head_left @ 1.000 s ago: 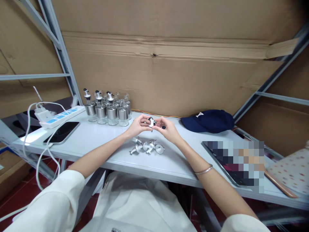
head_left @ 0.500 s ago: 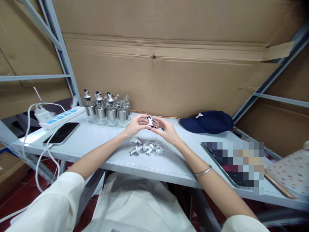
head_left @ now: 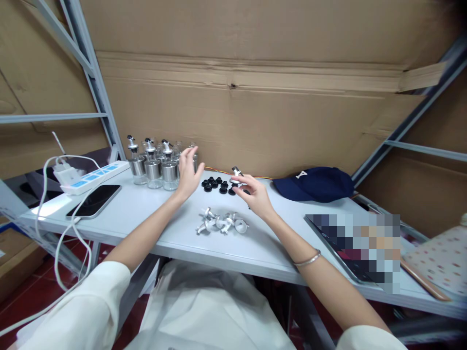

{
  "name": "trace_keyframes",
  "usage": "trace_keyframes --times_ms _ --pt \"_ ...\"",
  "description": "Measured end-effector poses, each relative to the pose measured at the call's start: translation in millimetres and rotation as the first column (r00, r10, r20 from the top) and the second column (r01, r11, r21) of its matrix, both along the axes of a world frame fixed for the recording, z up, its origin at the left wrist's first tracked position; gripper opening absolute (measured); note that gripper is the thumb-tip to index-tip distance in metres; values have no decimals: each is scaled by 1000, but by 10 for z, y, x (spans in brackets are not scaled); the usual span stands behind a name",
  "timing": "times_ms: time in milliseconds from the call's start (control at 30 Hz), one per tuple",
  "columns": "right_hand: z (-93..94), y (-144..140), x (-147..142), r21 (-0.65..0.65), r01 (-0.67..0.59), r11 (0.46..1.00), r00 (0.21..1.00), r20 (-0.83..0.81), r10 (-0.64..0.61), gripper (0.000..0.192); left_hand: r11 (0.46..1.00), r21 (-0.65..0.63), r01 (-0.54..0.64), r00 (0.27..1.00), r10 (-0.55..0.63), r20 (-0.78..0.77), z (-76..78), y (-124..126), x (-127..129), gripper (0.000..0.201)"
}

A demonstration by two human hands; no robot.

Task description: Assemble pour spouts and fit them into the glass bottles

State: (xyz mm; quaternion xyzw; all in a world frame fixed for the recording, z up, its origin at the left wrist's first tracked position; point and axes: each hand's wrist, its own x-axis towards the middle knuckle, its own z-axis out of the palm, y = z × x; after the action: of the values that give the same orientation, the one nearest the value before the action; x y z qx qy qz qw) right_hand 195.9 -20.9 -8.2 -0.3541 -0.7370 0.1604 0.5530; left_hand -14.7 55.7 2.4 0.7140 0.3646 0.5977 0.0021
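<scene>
My right hand (head_left: 253, 194) pinches a pour spout (head_left: 236, 172) with a silver body and a black flip cap, upright above the table. My left hand (head_left: 188, 172) is open, thumb apart from the raised fingers, in front of a glass-and-steel bottle (head_left: 195, 158) that it partly hides. Whether it touches the bottle I cannot tell. Several similar bottles (head_left: 153, 169) stand in rows to its left; three in front carry spouts (head_left: 150, 144). Between my hands lie several black stoppers (head_left: 215, 183). Nearer to me is a pile of loose silver spout parts (head_left: 222, 222).
On the left lie a phone (head_left: 94, 201) and a white power strip (head_left: 97, 177) with a looping cable. A navy cap (head_left: 314, 183) and a dark flat object (head_left: 335, 248), partly pixelated, are on the right. Cardboard (head_left: 255, 121) walls the back.
My left hand has let go of the spout and moved left to the bottles. My right hand keeps the spout, slightly farther right. The black stoppers have come into view.
</scene>
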Motion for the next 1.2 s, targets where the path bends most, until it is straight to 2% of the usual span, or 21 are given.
trace_keyframes --times_ms 133,267,400,533,667,767,967,1100,1200 --pt "10 2 7 6 20 1000 1000 -9 -20 28 997 -70 -42 998 45 38 -43 245 -178 56" --pt "-11 14 1 17 12 1000 1000 -27 -12 28 989 -140 -52 998 55 23 -119 385 -237 58" --pt "2 14 10 69 76 995 993 -97 -69 25 982 -168 -81 997 82 -3 -98 373 -258 43" --pt "32 6 44 76 162 984 972 -182 -146 25 984 -149 -98 995 98 -7 -15 225 -227 28" --pt "67 -14 81 80 229 970 954 -218 -207 27 990 -141 30 999 -33 -18 34 43 -106 23" --pt "85 -17 100 84 249 965 946 -234 -224 24 968 -180 173 985 -172 17 42 -74 24 22" --pt "123 -7 101 68 170 983 963 -224 -151 26 842 -270 466 884 -457 100 42 -276 222 25" --pt "229 -1 60 23 55 998 987 -153 -51 29 762 -313 567 822 -548 157 42 -351 259 26" --pt "345 48 3 37 1 999 992 -123 4 26 715 -312 626 780 -582 232 31 -345 265 27"
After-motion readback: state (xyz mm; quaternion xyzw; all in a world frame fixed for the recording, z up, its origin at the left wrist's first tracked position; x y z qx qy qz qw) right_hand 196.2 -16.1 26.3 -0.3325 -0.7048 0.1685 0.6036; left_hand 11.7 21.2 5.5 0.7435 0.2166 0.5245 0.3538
